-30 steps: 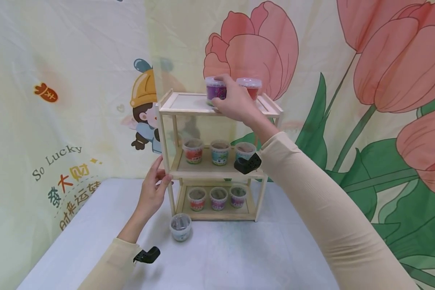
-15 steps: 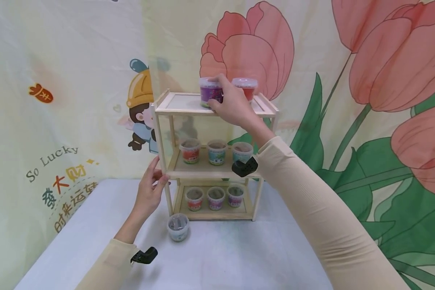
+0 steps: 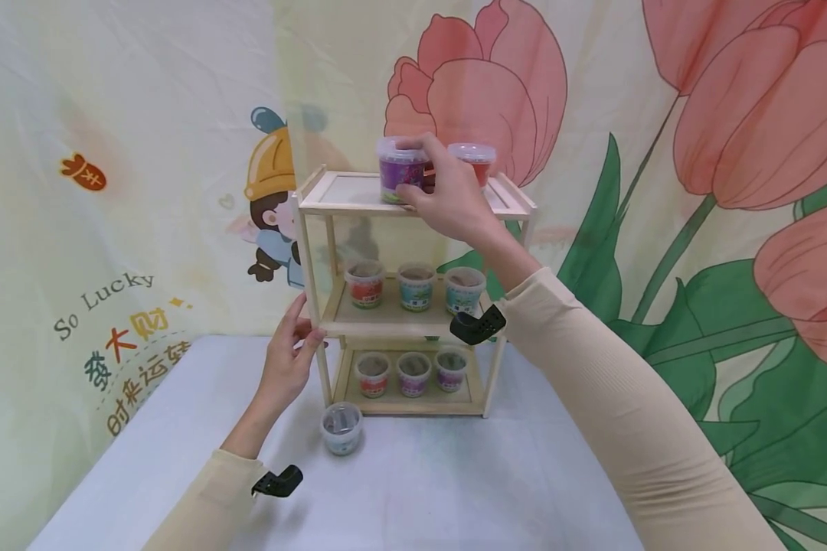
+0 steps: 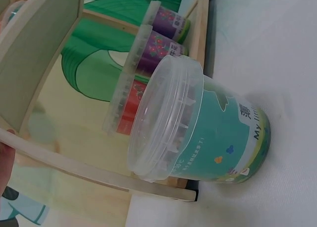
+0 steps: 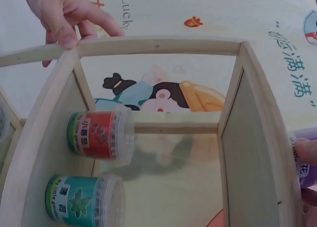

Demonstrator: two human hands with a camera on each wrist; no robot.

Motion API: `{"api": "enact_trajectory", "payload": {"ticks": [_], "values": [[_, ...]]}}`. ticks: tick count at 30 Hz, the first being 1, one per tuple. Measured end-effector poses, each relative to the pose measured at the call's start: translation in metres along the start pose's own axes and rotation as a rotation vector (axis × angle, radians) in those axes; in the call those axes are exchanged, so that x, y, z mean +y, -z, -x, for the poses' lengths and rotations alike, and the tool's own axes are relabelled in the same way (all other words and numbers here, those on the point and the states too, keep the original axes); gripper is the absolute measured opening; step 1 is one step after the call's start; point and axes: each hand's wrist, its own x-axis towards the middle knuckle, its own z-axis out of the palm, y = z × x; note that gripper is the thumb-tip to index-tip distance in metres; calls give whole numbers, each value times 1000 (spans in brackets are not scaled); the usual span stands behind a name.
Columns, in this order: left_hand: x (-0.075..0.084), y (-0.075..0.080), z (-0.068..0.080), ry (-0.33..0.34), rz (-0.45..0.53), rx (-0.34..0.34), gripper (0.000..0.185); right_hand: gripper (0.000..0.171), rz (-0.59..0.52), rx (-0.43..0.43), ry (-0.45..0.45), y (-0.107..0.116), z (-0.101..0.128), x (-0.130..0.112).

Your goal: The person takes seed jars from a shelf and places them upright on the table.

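Observation:
A purple lidded plastic tub [image 3: 394, 172] stands at the front of the top shelf of a small wooden rack [image 3: 358, 207]. My right hand [image 3: 451, 191] grips it from the right, thumb low on its front and fingers over the lid side. Behind that hand, partly hidden, is a red tub [image 3: 474, 157]. My left hand [image 3: 291, 360] touches the rack's left front post at middle-shelf height, thumb and fingers on either side. In the right wrist view, that left hand's thumb [image 5: 67, 38] presses the post. A teal tub [image 4: 218, 133] stands on the table by the rack's front left foot.
The middle shelf carries a red tub [image 3: 365, 287] and two teal tubs, including one in the centre [image 3: 416, 289]. On the bottom shelf are a red tub [image 3: 373, 376] and two purple ones. A printed cloth [image 3: 179, 153] hangs behind the white table [image 3: 441, 490].
The purple tub shifts slightly left and forward on the top shelf with my right hand still round it. My left hand stays at the post. The head view sways a little.

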Motion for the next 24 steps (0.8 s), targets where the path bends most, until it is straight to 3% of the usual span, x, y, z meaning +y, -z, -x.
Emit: {"api": "enact_trajectory", "payload": {"ticks": [14,24], "values": [[0,1,-1,4,-24,-5,75,55,-119,19,104,11,42,-21],[-1,1,-1,16,-54,-5,74,58,-148,-34,153,15,68,-11]]}}
